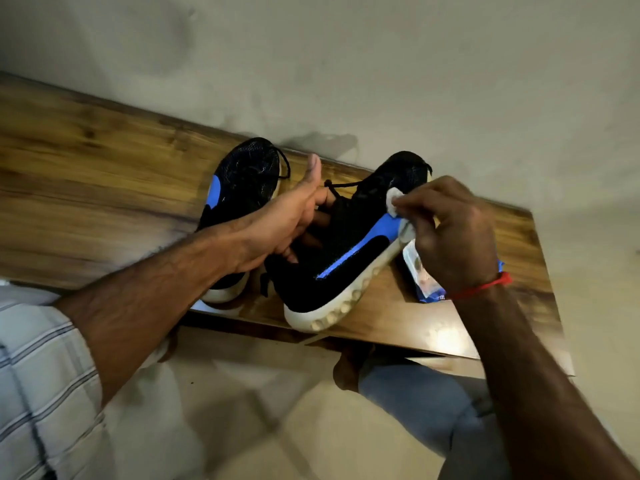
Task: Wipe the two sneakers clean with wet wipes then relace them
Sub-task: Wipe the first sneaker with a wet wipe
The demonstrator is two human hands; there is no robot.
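Note:
Two black sneakers with blue side stripes and white soles stand on a wooden table [104, 161]. The right sneaker [346, 247] is tilted, and my left hand [291, 220] grips it at the tongue and black laces, thumb pointing up. My right hand [453, 233] pinches a white wet wipe [393, 199] and presses it on that sneaker's outer side near the blue stripe. The left sneaker [242, 181] stands behind my left forearm, partly hidden, with a loose lace near its toe.
A blue and white wet wipe packet [420, 271] lies on the table under my right hand. The table stands against a pale wall [381, 64]. My knee in blue jeans [415, 400] shows below the table's front edge, above a light floor.

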